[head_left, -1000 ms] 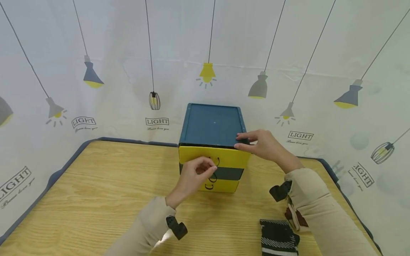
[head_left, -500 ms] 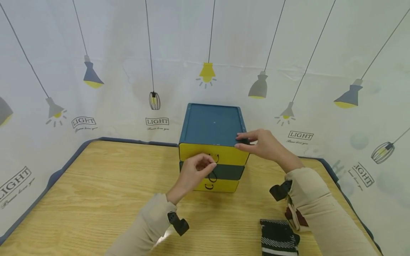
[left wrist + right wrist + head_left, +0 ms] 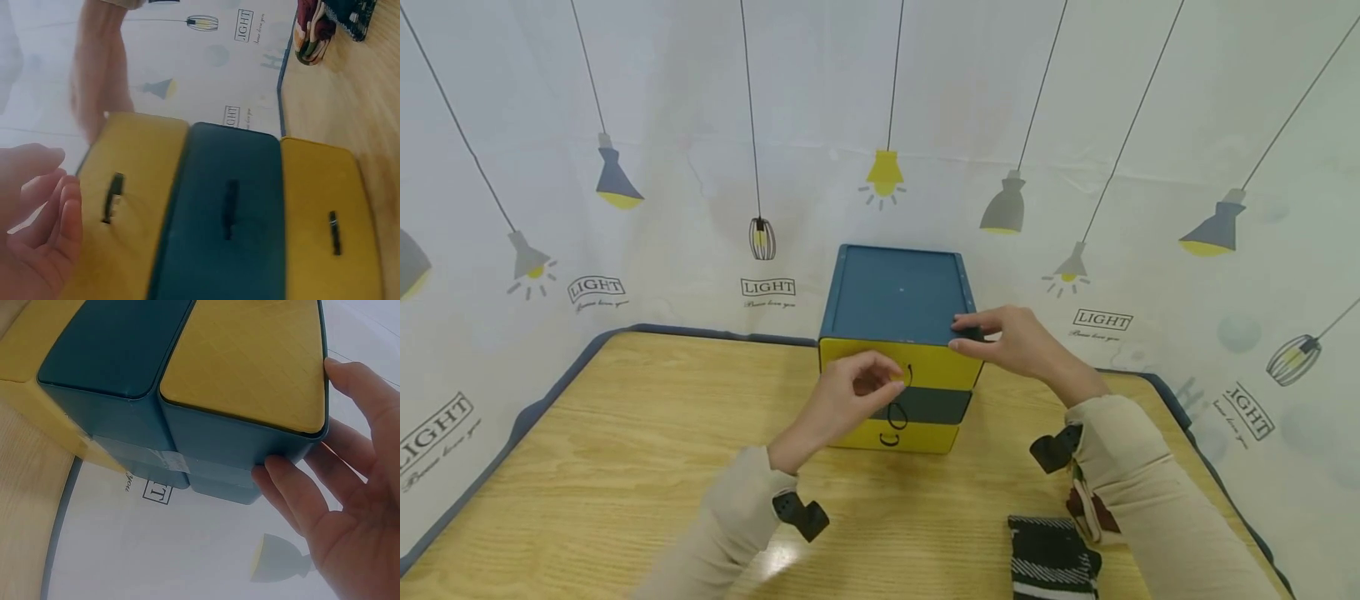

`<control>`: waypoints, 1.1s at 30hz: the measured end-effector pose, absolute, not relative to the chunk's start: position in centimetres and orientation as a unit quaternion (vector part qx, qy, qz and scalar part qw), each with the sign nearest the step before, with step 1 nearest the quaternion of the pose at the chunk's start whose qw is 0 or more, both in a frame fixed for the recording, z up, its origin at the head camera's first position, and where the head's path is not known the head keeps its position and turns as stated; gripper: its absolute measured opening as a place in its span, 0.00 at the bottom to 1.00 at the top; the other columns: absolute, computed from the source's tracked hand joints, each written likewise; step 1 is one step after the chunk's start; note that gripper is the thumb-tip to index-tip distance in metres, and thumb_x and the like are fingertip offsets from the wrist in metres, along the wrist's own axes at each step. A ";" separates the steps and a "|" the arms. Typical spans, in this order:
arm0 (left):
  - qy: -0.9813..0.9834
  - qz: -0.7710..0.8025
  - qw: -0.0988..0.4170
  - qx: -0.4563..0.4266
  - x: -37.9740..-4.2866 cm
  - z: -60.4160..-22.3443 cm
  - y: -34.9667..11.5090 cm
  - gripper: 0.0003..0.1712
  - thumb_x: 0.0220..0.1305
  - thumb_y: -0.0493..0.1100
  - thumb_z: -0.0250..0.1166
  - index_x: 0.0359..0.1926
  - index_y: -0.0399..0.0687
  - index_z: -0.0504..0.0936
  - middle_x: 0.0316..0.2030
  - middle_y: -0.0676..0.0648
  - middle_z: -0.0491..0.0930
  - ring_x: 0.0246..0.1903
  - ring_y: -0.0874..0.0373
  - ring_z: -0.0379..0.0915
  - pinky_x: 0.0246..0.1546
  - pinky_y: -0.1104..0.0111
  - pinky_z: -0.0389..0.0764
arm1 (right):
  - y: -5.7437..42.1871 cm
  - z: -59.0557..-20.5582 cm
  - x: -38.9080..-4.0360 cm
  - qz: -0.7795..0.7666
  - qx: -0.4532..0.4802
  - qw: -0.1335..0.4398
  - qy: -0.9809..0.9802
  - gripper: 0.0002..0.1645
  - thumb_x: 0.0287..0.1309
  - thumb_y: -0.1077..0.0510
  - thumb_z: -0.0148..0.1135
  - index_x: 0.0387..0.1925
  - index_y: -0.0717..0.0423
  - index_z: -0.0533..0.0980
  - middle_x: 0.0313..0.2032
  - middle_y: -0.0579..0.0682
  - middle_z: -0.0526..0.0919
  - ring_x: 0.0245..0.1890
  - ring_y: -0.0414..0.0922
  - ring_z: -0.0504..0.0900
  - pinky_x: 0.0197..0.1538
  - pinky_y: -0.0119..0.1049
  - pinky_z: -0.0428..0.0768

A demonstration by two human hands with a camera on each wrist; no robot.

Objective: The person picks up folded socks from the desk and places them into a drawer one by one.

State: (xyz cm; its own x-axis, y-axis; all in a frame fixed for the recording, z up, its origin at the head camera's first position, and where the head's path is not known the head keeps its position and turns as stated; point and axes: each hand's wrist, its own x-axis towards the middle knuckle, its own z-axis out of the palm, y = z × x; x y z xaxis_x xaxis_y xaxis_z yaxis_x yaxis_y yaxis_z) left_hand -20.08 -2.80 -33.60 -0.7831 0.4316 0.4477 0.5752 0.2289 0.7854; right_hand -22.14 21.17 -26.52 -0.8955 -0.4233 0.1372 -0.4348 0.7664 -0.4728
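A small three-tier drawer box stands on the table, its blue top (image 3: 901,292) facing up. The yellow top drawer (image 3: 940,367), the dark teal middle one (image 3: 212,262) and the yellow bottom one (image 3: 312,187) all sit flush, each with a dark loop handle. My left hand (image 3: 842,396) hovers in front of the top drawer, fingers loosely bent and holding nothing. The left wrist view shows a gap between it and the top handle (image 3: 113,199). My right hand (image 3: 1018,340) grips the box's upper right front corner, its thumb and fingers spread around the edge (image 3: 350,500).
A folded black-and-white patterned cloth (image 3: 1052,554) lies near the table's front right, beside a red and beige cloth (image 3: 1093,512) partly hidden by the right sleeve. A white curtain (image 3: 685,167) printed with lamps hangs behind the wooden table (image 3: 625,450).
The yellow top drawer has slid in under the blue top, its dark gap gone. My left hand has come off the handle and moved slightly up and left; the right hand has stayed put.
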 end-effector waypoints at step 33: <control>-0.879 -0.393 0.108 -0.248 -24.3 -29.5 -8.0 0.19 0.45 0.52 0.70 0.36 0.43 0.83 0.44 0.45 0.69 0.41 0.50 0.70 0.36 0.63 0.76 | 21.2 -26.8 -20.2 0.246 0.238 0.046 -0.939 0.22 0.58 0.55 0.56 0.52 0.60 0.73 0.51 0.59 0.73 0.51 0.54 0.72 0.44 0.41 0.76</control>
State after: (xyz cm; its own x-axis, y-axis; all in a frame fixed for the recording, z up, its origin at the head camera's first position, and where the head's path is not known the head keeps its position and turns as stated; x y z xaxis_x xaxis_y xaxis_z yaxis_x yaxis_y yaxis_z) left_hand -24.31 -7.97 -29.48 -0.8532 0.3515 0.3853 0.5215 0.5675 0.6372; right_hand -20.20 21.25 -26.84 -0.8823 -0.4245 0.2033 -0.4696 0.7660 -0.4389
